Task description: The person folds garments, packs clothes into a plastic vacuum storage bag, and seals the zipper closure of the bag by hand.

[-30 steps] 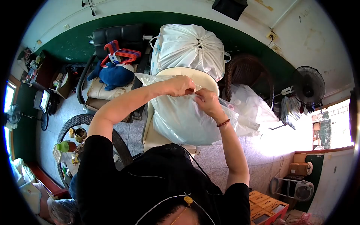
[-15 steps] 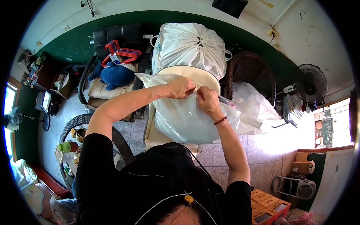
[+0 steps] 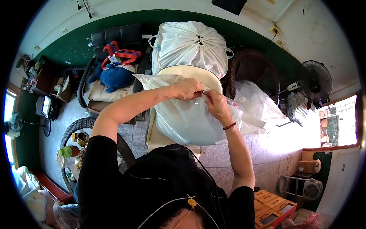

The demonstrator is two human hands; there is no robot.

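Note:
A large clear plastic bag (image 3: 183, 120) with something pale and bulky inside rests on a cream chair (image 3: 204, 76) in front of me. My left hand (image 3: 188, 89) is closed on the bag's upper edge, fingers curled toward the right. Close beside it, my right hand (image 3: 216, 103) pinches the same edge, its wrist circled by a beaded bracelet. Only a small gap separates the two hands. The bag's left corner spreads out flat under my left forearm, and its right end hangs past my right wrist.
Behind the chair stands a stuffed white drawstring bag (image 3: 188, 47). To the left, an armchair (image 3: 114, 34) holds a blue plush toy (image 3: 116, 77) and red hangers (image 3: 120, 56). A wicker chair (image 3: 255, 61) with another plastic bag (image 3: 255, 101) and a fan (image 3: 315, 84) are on the right.
My right hand has shifted slightly right along the bag's edge, widening the space between my hands a little. The left hand keeps its grip. The whole view has moved slightly.

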